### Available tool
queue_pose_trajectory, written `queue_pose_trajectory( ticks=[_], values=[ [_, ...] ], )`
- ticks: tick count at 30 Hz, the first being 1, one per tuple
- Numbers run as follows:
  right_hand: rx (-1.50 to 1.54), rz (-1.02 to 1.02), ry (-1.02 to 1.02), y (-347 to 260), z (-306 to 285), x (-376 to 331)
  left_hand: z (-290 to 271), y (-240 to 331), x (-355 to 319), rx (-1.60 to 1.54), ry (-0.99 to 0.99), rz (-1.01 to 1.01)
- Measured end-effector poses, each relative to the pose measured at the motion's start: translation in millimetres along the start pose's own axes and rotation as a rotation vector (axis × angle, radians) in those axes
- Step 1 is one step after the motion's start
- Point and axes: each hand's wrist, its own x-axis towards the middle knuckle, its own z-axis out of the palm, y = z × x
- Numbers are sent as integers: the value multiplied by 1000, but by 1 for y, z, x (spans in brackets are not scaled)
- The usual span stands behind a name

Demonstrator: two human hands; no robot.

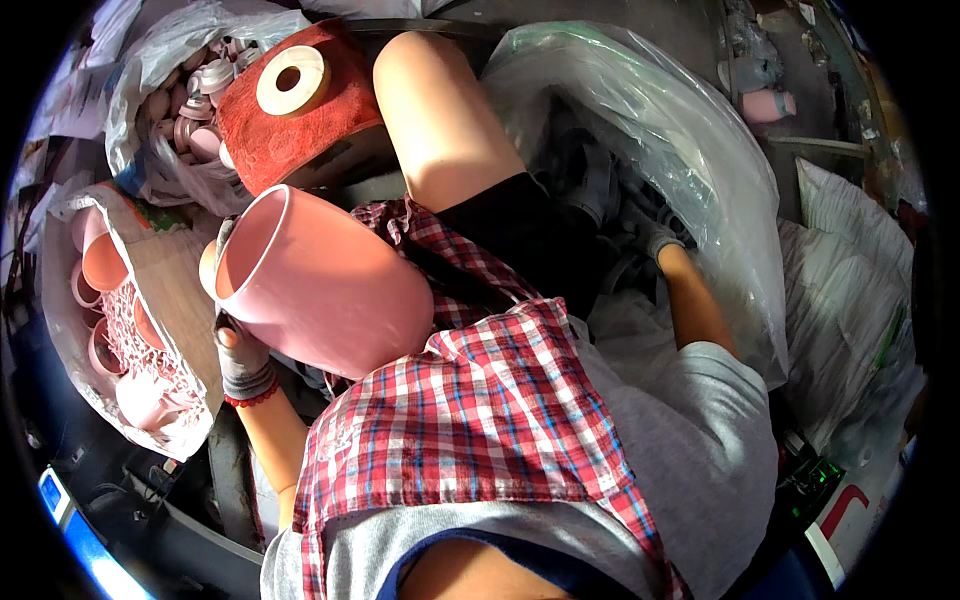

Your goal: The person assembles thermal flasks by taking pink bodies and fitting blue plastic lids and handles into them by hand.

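Gloves on, left hand (243, 362) grips the smooth pink plastic pot (318, 282) at near left, steadied on the lap, while right hand (652, 235) digs into the clear plastic bag (690, 130), grip hidden.

a cluttered workshop; sacks (150, 120) of pink plastic parts

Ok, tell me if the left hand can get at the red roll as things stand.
Probably not right away: the left hand is gripping the pink pot, which lies between it and the red roll. It would likely have to put the pot down first.
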Motion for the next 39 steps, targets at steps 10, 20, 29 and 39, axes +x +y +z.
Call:
queue_pose_trajectory(
  ticks=[10, 20, 29, 39],
  values=[
    [-390, -799, -120, -32, 35, -28, -22, -10, -11, 227, 93, -157],
    [-96, -315, 230, 12, -65, -54, 44, 39, 35, 26, -48, 190],
    [837, -794, 878, -172, -232, -122, 55, 33, 57, 151, -330, 257],
    [1393, -1516, -178, -313, -247, -175, 72, 3, 72, -339, -595, 325]
  ],
)
